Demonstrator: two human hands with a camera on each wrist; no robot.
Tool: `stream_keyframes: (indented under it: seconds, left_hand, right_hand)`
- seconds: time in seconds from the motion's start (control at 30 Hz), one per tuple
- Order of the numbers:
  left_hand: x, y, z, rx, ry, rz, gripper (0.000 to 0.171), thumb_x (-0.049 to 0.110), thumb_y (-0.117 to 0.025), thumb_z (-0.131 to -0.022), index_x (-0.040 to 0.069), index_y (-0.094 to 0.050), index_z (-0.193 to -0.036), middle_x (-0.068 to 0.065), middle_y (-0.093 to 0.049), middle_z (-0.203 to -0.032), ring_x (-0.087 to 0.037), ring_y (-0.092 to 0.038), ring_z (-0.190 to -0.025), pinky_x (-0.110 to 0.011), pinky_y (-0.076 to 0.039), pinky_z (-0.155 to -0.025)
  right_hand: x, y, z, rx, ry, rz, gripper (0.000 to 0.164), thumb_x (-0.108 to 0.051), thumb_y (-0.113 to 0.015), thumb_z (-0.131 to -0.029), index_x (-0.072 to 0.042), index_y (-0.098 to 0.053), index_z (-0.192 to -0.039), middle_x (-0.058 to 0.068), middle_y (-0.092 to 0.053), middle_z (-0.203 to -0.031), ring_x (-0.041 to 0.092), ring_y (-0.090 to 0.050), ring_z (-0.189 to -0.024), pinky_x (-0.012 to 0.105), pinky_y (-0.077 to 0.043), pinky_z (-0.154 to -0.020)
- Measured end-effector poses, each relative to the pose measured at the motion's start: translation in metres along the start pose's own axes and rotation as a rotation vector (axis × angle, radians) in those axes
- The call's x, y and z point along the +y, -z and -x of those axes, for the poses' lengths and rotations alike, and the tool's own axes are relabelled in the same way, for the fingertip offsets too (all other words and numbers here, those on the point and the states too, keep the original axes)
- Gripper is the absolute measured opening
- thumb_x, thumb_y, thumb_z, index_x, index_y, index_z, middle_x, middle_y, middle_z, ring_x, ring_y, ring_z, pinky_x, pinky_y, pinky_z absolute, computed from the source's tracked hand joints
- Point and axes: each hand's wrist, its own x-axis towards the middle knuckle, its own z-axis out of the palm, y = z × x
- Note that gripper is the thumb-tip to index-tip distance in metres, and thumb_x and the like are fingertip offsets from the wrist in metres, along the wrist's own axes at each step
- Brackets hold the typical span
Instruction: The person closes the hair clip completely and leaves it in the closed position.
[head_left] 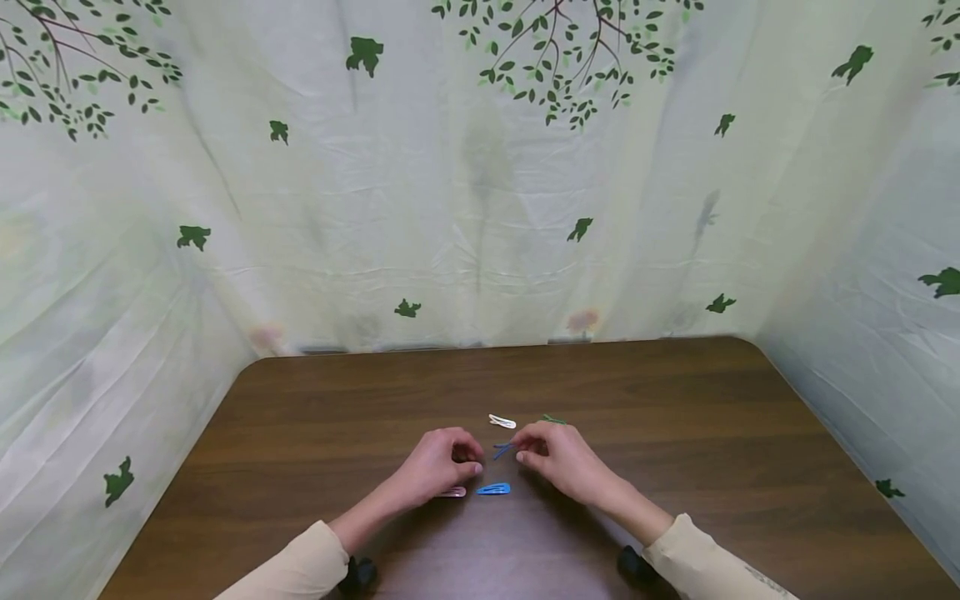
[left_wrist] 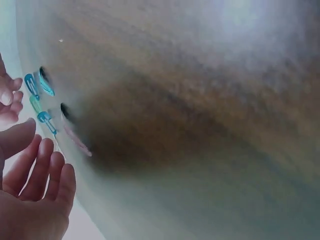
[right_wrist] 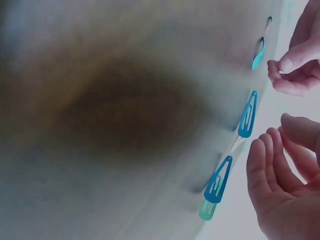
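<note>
My left hand (head_left: 442, 462) hovers just above the table, thumb and fingers loosely bent with a gap between them. A pink snap hair clip (head_left: 453, 492) lies below it, partly hidden in the head view. My right hand (head_left: 566, 462) is relaxed, its fingertips close to a dark blue hair clip (head_left: 503, 451); nothing shows between thumb and fingers. Between the hands, nearer me, lies a bright blue hair clip (head_left: 493, 489). Beyond sit a white hair clip (head_left: 502, 422) and a green hair clip (head_left: 553, 419). Another blue clip (right_wrist: 218, 180) overlaps the green one in the right wrist view.
The brown wooden table (head_left: 337, 400) carries the clips near its middle. A pale curtain (head_left: 450, 183) with leaf prints surrounds its far and side edges. Dark wrist devices (head_left: 636, 567) sit by the cream sleeves.
</note>
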Motion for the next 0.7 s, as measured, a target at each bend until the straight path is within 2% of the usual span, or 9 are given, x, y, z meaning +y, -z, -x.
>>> stream_keyframes:
  seconds: [0.27,0.53,0.7]
  left_hand:
    - [-0.008,-0.002,-0.01,0.034,0.02,0.024,0.009,0.004,-0.076,-0.081,0.007,-0.073,-0.089,0.008,-0.065,-0.077,-0.007,-0.06,-0.07,-0.024,-0.049,-0.065]
    - [-0.017,0.001,-0.02,-0.046,0.057,0.087,0.008,0.007,-0.076,-0.083,0.006,-0.073,-0.091,0.005,-0.065,-0.074,-0.01,-0.06,-0.068,-0.024,-0.05,-0.065]
    - [-0.021,0.002,-0.024,-0.077,0.079,0.105,0.009,0.008,-0.076,-0.083,0.006,-0.073,-0.091,0.005,-0.064,-0.073,-0.01,-0.059,-0.069,-0.024,-0.049,-0.065]
  right_hand:
    - [0.006,-0.003,-0.01,0.011,0.007,0.029,0.017,-0.003,-0.073,-0.087,-0.006,-0.072,-0.103,-0.002,-0.068,-0.09,0.01,-0.06,-0.079,0.035,-0.052,-0.073]
    - [0.013,-0.005,-0.021,-0.034,0.015,0.078,0.015,-0.003,-0.074,-0.085,-0.007,-0.073,-0.1,-0.001,-0.068,-0.087,0.01,-0.061,-0.075,0.029,-0.049,-0.069]
    - [0.015,-0.007,-0.028,-0.072,0.012,0.059,0.014,-0.002,-0.075,-0.085,-0.007,-0.074,-0.098,-0.001,-0.069,-0.087,0.008,-0.062,-0.073,0.027,-0.049,-0.068]
